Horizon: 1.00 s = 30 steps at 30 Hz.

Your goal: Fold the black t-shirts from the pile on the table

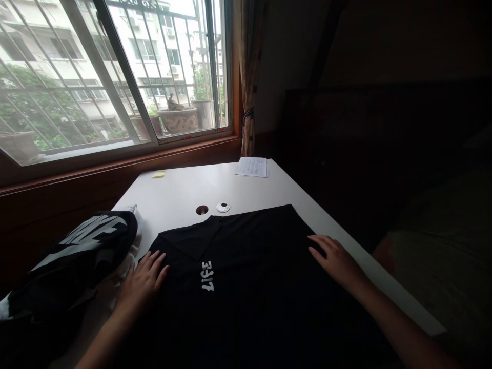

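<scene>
A black T-shirt [253,266] with white lettering lies spread over the white table. One edge of it is turned over near the left, making a triangular flap. My left hand [144,277] rests on its left edge, fingers stretched out and apart. On the opposite side, my right hand [334,259] touches the shirt's right edge, its fingers extended with a gap between thumb and the rest. Neither hand grips the cloth. The near part of the shirt fades into shadow.
Left of the shirt is a heap of black and white clothing [92,241]. Toward the far end of the white table [184,187] are papers [252,167], a yellow sticky note [159,174], a cable hole [202,210] and a round cover [223,207]. A barred window [115,77] stands behind.
</scene>
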Motion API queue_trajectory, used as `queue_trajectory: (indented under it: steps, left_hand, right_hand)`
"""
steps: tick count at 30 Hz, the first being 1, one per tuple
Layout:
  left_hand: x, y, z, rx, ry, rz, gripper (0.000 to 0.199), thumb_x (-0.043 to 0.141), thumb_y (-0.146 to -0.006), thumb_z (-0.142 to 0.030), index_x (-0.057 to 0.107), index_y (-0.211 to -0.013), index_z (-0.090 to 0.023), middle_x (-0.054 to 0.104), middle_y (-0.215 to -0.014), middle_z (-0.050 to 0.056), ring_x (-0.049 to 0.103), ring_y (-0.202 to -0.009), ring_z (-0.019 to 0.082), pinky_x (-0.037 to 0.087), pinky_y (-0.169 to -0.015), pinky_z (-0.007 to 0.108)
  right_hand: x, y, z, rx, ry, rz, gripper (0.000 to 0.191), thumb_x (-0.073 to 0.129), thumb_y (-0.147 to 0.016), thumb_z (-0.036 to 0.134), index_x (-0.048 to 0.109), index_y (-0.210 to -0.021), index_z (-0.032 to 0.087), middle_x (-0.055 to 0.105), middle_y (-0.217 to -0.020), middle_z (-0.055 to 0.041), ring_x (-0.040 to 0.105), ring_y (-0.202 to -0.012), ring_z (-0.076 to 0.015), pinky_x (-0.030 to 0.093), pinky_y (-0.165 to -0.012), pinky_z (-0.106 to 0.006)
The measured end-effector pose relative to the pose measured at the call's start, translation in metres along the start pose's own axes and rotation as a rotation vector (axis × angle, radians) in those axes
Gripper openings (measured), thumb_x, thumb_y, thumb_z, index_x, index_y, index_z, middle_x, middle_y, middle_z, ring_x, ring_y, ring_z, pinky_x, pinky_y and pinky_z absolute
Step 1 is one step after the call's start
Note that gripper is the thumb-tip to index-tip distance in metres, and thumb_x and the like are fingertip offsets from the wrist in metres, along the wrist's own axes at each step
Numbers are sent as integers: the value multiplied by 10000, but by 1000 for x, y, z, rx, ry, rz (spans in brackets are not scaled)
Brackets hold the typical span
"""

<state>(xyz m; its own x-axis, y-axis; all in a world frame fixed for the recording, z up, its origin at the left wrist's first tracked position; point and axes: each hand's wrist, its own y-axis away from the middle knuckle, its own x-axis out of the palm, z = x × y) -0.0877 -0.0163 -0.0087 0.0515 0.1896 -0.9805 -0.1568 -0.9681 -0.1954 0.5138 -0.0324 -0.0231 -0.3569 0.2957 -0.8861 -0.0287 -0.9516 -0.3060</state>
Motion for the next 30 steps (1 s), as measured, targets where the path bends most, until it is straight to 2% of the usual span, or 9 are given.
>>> queue_trajectory:
  steps: [3, 6, 9, 13, 18, 22, 25, 30]
  left_hand:
    - [-12, -32, -5, 52, 66, -86, 450, 403, -989, -424, 672, -1273, -203, 654, -1318, 106, 555, -1267, 320, 407, -1124, 494]
    - [-17, -72, -16, 93, 156, -123, 370, 430, -983, -393, 682, -1209, -244, 665, -1230, 78, 580, -1164, 291, 485, -1027, 425]
    - [-11, -111, -29, 111, 234, -84, 337, 464, -975, -400, 692, -1170, -247, 663, -1192, 79, 554, -1145, 297, 481, -1020, 438]
    - [4, -151, -46, 76, 350, 1, 352, 520, -956, -425, 702, -1181, -223, 659, -1205, 102, 530, -1146, 316, 469, -1020, 478]
    - [23, -182, -68, 126, 440, 16, 332, 589, -925, -446, 733, -1129, -226, 669, -1160, 104, 525, -1125, 315, 458, -1022, 475]
    - [30, -201, -86, 212, 508, 36, 323, 609, -916, -480, 746, -1078, -236, 659, -1169, 86, 557, -1086, 281, 486, -981, 427]
    - [32, -211, -98, 235, 577, 66, 261, 631, -905, -430, 751, -992, -215, 644, -1132, 95, 603, -996, 245, 515, -909, 385]
    - [36, -217, -104, 204, 622, 64, 138, 628, -888, -303, 713, -893, -194, 634, -979, 76, 619, -907, 213, 528, -843, 358]
  right_hand:
    - [1, -43, -9, 55, -29, -100, 367, 482, -920, 458, 714, -1137, 274, 701, -1145, -104, 663, -1052, -325, 544, -963, -485]
    - [10, -87, -16, 108, -79, -102, 344, 511, -898, 428, 732, -1063, 221, 702, -1074, -123, 674, -977, -296, 550, -928, -441]
    - [24, -125, -18, 218, -145, -76, 314, 568, -867, 403, 737, -1040, 202, 707, -1075, -125, 683, -948, -274, 551, -905, -407]
    - [40, -158, -21, 350, -184, -69, 285, 650, -820, 391, 749, -996, 190, 721, -1076, -134, 684, -983, -287, 549, -888, -403]
    - [49, -179, -28, 387, -238, -27, 267, 737, -756, 410, 758, -924, 204, 762, -961, -98, 709, -886, -271, 566, -815, -385]
    - [48, -185, -31, 397, -358, 50, 307, 745, -766, 433, 757, -948, 186, 778, -920, -92, 726, -820, -252, 575, -763, -360]
    - [46, -185, -33, 425, -525, 98, 333, 763, -755, 454, 758, -950, 184, 783, -901, -91, 732, -823, -267, 578, -760, -374]
    - [46, -185, -37, 496, -672, 64, 312, 796, -734, 467, 746, -849, 181, 772, -827, -103, 728, -784, -273, 577, -720, -371]
